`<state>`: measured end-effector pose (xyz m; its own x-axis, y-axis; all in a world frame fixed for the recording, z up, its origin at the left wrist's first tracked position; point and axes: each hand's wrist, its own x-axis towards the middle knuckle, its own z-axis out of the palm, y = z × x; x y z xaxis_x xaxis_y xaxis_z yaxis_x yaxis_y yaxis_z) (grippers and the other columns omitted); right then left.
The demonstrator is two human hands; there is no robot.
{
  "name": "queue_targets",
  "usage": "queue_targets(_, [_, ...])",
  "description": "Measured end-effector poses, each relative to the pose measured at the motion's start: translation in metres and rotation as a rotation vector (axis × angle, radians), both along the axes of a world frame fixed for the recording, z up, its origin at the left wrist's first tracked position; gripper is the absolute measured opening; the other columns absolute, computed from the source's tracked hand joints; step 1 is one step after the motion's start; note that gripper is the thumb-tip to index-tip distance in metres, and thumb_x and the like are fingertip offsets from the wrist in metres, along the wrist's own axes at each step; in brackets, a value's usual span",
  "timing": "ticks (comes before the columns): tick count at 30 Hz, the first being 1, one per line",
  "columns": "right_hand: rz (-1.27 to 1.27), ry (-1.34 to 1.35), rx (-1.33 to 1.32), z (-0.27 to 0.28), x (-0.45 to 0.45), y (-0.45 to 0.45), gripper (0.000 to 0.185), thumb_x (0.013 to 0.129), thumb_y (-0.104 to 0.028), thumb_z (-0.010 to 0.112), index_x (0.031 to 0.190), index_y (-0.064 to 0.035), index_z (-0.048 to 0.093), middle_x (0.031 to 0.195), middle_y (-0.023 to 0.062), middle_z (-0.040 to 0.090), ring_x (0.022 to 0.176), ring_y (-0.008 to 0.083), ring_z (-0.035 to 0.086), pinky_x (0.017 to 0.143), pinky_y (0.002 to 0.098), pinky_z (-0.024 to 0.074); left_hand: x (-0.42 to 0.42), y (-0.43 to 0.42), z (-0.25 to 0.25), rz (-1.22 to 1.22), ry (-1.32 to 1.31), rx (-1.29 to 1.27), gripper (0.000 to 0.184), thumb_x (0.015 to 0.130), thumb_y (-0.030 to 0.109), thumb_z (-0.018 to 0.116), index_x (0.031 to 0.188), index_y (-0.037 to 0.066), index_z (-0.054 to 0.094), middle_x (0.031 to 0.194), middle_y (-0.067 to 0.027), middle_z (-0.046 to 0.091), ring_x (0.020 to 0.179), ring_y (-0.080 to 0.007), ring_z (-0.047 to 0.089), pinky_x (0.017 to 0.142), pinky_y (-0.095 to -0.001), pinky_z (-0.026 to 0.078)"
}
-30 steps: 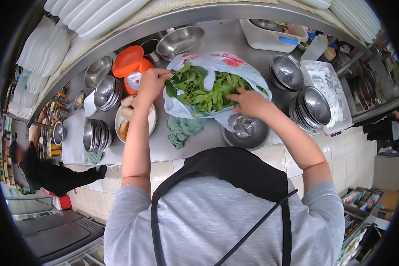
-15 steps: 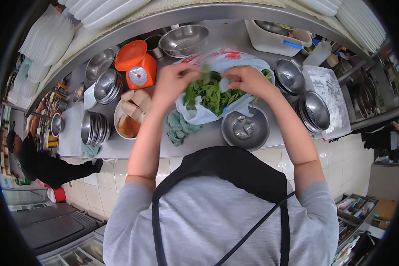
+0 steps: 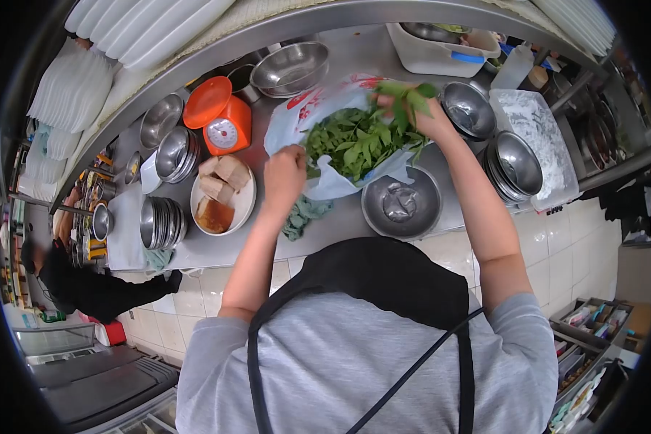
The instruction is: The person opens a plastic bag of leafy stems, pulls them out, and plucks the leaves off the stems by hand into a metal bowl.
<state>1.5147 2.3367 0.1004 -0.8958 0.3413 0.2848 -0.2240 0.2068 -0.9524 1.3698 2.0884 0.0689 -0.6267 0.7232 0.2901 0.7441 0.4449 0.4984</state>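
Observation:
A white plastic bag with red print lies spread on the steel counter, full of loose green leaves. My left hand is closed at the bag's left rim, its fingers curled on the plastic and partly hidden. Over the right side of the heap, my right hand is raised and grips a leafy sprig. Just below the bag stands a metal bowl with a crumpled, shiny piece in it. A green cloth lies by the bag's lower left edge.
Left of the bag are a white bowl of pale, brown-skinned chunks, an orange scale and stacked metal bowls. More bowls and a white-dusted tray sit right. A shelf edge crosses above. Someone in black is at far left.
My left hand has dropped from above the leaves to the bag's left rim. My right hand has shifted a little right and up and now holds a sprig. The view has turned slightly.

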Motion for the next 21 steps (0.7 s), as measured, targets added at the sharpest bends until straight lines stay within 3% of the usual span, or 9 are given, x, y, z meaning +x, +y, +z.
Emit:
queue_targets(1, [0.003,-0.001,0.002,-0.002,0.002,-0.004,0.033,0.081,0.0,0.046,0.113,-0.0019,0.052,0.103,0.0096,0.06,0.09,0.0166,0.058,0.077,0.0289,0.0462,-0.01,0.001,0.005,-0.002,0.06,0.067,0.01,0.071,0.007,0.059,0.08,0.003,0.062,0.072,-0.0163,0.061,0.066,-0.0312,0.06,0.061,-0.0397,0.047])
queue_targets(3, [0.242,-0.391,0.586,-0.007,0.007,-0.014,0.041,0.076,0.004,0.049,0.116,-0.0056,0.052,0.109,0.0103,0.056,0.094,0.0194,0.056,0.08,0.0279,0.0448,-0.026,0.006,0.02,0.001,0.121,0.135,0.01,0.072,0.007,0.059,0.081,0.003,0.063,0.069,-0.0167,0.06,0.063,-0.0296,0.06,0.06,-0.0379,0.047])
queue_targets(5, [0.228,-0.426,0.541,-0.011,0.005,-0.019,0.043,0.073,0.003,0.052,0.115,-0.0065,0.052,0.11,0.0107,0.055,0.094,0.0212,0.055,0.082,0.0291,0.044,-0.034,0.01,0.048,0.027,-0.155,0.231,0.012,0.074,0.009,0.061,0.083,0.001,0.065,0.066,-0.0137,0.061,0.055,-0.0212,0.06,0.056,-0.0329,0.047])
queue_targets(8, [0.168,-0.455,0.54,-0.036,-0.007,-0.007,0.045,0.072,-0.004,0.06,0.116,-0.007,0.051,0.106,0.0127,0.055,0.091,0.025,0.055,0.081,0.0336,0.0433,-0.037,0.01,0.095,-0.002,-0.307,0.43,0.015,0.076,0.009,0.063,0.086,-0.003,0.064,0.066,-0.0095,0.062,0.054,-0.0127,0.058,0.053,-0.0258,0.047])
queue_targets(10, [-0.041,-0.384,0.589,-0.043,-0.014,-0.002,0.048,0.073,-0.01,0.063,0.118,-0.0055,0.048,0.107,0.015,0.055,0.09,0.0272,0.055,0.081,0.0356,0.043,-0.033,0.004,0.128,0.018,-0.289,0.46,0.017,0.077,0.007,0.063,0.087,-0.006,0.063,0.069,-0.0082,0.063,0.059,-0.0103,0.059,0.055,-0.0222,0.049])
queue_targets(13, [-0.098,-0.326,0.65,-0.048,-0.029,0.014,0.05,0.074,-0.014,0.065,0.118,-0.0026,0.046,0.108,0.0174,0.054,0.091,0.0301,0.055,0.081,0.0349,0.043,-0.037,-0.013,0.158,0.028,-0.281,0.503,0.018,0.077,0.005,0.063,0.091,-0.006,0.063,0.075,-0.0089,0.064,0.062,-0.01,0.06,0.057,-0.0212,0.05])
queue_targets(16, [-0.153,-0.348,0.612,-0.043,-0.031,0.016,0.049,0.072,-0.013,0.066,0.116,-0.0016,0.048,0.11,0.0185,0.054,0.095,0.0318,0.054,0.083,0.0344,0.0426,-0.059,-0.042,0.166,0.106,-0.206,0.548,0.019,0.076,0.005,0.064,0.092,-0.006,0.063,0.077,-0.0087,0.064,0.062,-0.01,0.06,0.06,-0.0202,0.049])
queue_targets(18, [-0.149,-0.337,0.75,-0.047,-0.031,0.021,0.048,0.072,-0.011,0.066,0.115,-0.0007,0.048,0.109,0.0181,0.054,0.097,0.0306,0.054,0.084,0.0336,0.0425,-0.077,-0.058,0.158,0.123,-0.256,0.582,0.021,0.077,0.005,0.064,0.095,-0.005,0.062,0.079,-0.008,0.064,0.067,-0.0096,0.059,0.063,-0.0197,0.048])
queue_targets(21, [-0.141,-0.271,0.711,-0.029,-0.026,0.008,0.036,0.073,-0.008,0.063,0.107,-0.0038,0.056,0.099,0.0162,0.059,0.084,0.0262,0.058,0.075,0.0327,0.0447,-0.096,-0.065,0.133,0.113,-0.427,0.598,0.021,0.077,0.005,0.063,0.095,-0.005,0.061,0.08,-0.0086,0.064,0.067,-0.0103,0.06,0.061,-0.0188,0.048])
